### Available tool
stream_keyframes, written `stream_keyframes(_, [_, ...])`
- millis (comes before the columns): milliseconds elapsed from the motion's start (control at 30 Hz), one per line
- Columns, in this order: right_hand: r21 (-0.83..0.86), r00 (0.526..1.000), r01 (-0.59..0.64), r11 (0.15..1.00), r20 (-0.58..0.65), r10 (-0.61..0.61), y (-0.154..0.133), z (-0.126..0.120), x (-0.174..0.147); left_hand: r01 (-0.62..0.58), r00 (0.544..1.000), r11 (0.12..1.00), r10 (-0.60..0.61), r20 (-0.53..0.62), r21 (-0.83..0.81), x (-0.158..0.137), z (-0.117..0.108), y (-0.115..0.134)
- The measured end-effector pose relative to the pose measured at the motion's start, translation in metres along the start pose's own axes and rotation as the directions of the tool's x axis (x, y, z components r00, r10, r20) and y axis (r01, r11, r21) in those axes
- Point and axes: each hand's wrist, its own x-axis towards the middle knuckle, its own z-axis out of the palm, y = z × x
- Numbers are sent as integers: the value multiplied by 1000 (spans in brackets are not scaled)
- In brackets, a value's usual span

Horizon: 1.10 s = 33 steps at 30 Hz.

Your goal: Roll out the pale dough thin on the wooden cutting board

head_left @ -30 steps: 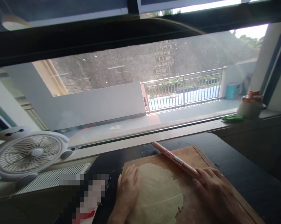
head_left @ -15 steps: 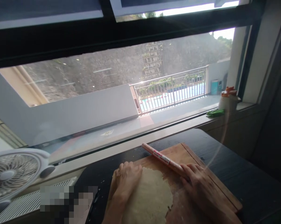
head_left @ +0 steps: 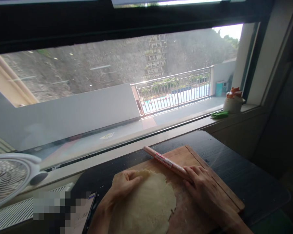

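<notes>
A flat sheet of pale dough [head_left: 146,204] lies on a wooden board [head_left: 183,156], its near part running out of the bottom of the view. At the dough's far left edge is my left hand [head_left: 124,185], thumb on top and fingers curled around the rim, pinching it. My right hand [head_left: 201,182] is wrapped over the near end of a wooden rolling pin [head_left: 166,161] with a red-and-white label. The pin slants across the board to the right of the dough, its far end reaching past the board's edge.
The board rests on a black table [head_left: 229,169] below a window. On the sill stand a white pot [head_left: 233,104] and a green cloth-like thing [head_left: 219,114]. A white fan [head_left: 8,178] is at the left, near a phone [head_left: 84,211] partly blurred out.
My left hand has turned from lying over the dough's edge to pinching its rim between thumb and fingers. My right hand stays on the rolling pin. The view has shifted slightly.
</notes>
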Motion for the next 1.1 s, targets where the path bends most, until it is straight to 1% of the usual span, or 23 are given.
stream_keyframes(67, [0,1000,-5,1000,-3,5,0,1,0,-5,999,998,7,36,-66,-2,1,-1])
stream_keyframes(167, [-2,1000,-11,1000,-10,11,0,2,-1,-13,998,994,19,54,-109,-5,1,3])
stream_keyframes(333, [2,1000,-13,1000,4,13,0,1,1,-51,992,993,62,106,-103,-18,-4,25])
stream_keyframes(433, [3,1000,-6,1000,7,6,1,0,1,-60,993,987,74,93,-149,-28,-5,37])
stream_keyframes(533, [8,1000,11,1000,-7,-11,3,1,2,-59,998,977,65,23,-207,-36,-3,44])
stream_keyframes(633, [12,1000,9,1000,-16,-9,5,3,1,-56,996,975,40,-76,-216,-44,-2,47])
stream_keyframes(733, [17,1000,4,1000,-16,-3,6,4,2,-36,981,974,-8,-196,-222,-56,-10,52])
stream_keyframes(767, [20,1000,4,1000,-15,-3,6,4,2,-35,965,971,-28,-261,-235,-60,-15,55])
stream_keyframes(800, [22,1000,4,1000,-16,-4,6,4,2,-44,939,966,-47,-342,-254,-64,-20,58])
stream_keyframes(833, [25,1000,5,1000,-16,-5,5,4,2,-59,900,960,-68,-431,-275,-67,-26,63])
stream_keyframes(867, [27,1000,5,1000,-19,-4,5,3,2,-84,845,952,-88,-527,-294,-69,-31,68])
stream_keyframes(900, [30,1000,6,1000,-24,-5,4,3,2,-113,793,942,-107,-600,-317,-70,-34,74])
stream_keyframes(933, [35,1000,11,999,-28,-10,4,2,2,-136,760,928,-127,-637,-347,-70,-35,80])
stream_keyframes(967, [41,999,18,999,-34,-17,4,2,1,-150,754,910,-147,-640,-386,-68,-34,85])
stream_keyframes(1033, [53,998,36,998,-51,-34,4,2,1,-158,796,863,-176,-579,-480,-62,-26,86])
stream_keyframes(1100, [59,997,42,997,-61,-39,5,2,0,-140,838,813,-207,-505,-565,-54,-11,72])
